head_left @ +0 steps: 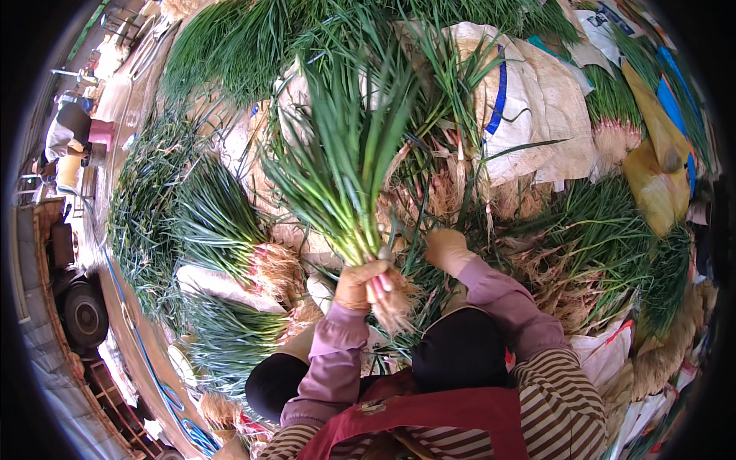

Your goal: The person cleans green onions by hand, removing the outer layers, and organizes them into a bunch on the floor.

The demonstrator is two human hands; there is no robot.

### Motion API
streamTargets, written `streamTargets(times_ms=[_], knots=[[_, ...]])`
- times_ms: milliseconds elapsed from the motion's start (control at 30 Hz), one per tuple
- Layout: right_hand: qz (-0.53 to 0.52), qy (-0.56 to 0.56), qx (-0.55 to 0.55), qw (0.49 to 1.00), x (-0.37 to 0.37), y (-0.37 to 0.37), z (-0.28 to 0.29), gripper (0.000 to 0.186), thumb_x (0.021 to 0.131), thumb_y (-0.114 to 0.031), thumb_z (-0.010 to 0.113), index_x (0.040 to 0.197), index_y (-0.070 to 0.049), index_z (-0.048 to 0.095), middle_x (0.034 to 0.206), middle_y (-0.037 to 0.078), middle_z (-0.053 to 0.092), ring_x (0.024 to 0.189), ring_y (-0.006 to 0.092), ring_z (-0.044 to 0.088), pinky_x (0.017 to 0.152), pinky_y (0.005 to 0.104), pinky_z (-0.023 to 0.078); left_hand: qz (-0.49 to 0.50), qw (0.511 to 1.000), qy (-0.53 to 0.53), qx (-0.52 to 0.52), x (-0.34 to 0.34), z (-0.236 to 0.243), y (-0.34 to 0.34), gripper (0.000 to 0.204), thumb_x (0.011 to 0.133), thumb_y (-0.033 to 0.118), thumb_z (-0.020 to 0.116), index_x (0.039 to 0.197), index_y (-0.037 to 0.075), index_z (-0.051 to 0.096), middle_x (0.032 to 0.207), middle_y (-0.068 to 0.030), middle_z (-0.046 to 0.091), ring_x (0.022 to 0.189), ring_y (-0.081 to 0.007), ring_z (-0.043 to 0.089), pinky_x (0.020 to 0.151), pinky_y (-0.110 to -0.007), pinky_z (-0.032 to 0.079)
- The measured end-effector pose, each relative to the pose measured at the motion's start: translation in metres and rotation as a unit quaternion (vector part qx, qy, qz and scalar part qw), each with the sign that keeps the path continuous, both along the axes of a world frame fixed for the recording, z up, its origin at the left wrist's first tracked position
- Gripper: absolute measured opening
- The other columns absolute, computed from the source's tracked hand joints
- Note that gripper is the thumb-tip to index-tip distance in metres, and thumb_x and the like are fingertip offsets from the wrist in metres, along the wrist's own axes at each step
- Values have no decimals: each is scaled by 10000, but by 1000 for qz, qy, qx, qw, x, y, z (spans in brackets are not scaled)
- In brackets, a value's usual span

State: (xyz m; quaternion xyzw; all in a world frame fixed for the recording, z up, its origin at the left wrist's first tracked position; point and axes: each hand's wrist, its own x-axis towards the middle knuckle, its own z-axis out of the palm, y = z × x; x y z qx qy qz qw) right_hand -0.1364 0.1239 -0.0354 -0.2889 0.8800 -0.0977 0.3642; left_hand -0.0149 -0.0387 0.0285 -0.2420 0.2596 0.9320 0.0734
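Observation:
My left hand (pixel 359 285), in a tan glove, is wrapped round the lower stems of a bunch of green onions (pixel 349 199). The long green leaves fan upward and away from me, and the pale stringy roots (pixel 395 307) hang below my fist. Just right of the bunch is my right hand (pixel 447 251), gloved too and curled closed. Its fingertips are turned away, so whatever it may grip is hidden. Loose green onions with reddish stems and tangled roots (pixel 437 192) lie beyond both hands.
Bundled green onions (pixel 222 215) lie at left. More are heaped at right (pixel 598 238) and along the far side (pixel 238 46). A whitish woven sack (pixel 537 100) covers some. At far left are a blue hose (pixel 142 337), a wheel (pixel 84 314) and another person (pixel 67 130).

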Motion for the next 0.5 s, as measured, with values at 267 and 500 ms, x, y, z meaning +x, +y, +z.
streamTargets(times_ms=[267,500], knots=[[-265,234,-136,926,-113,19,51,260,864,-263,577,894,-9,623,725,141,650,618,255,631,580,372,506,2,999,53,12,-13,16,-7,366,769,13,656,1091,68,491,865,-89,589,466,-167,512,379,-225,417],[-181,87,-324,924,-35,18,57,191,825,-255,636,845,-66,625,625,105,621,489,187,596,459,324,479,8,998,-34,-56,-14,-1,2,229,792,80,639,992,-6,566,958,-90,642,633,-157,600,549,-253,485]])
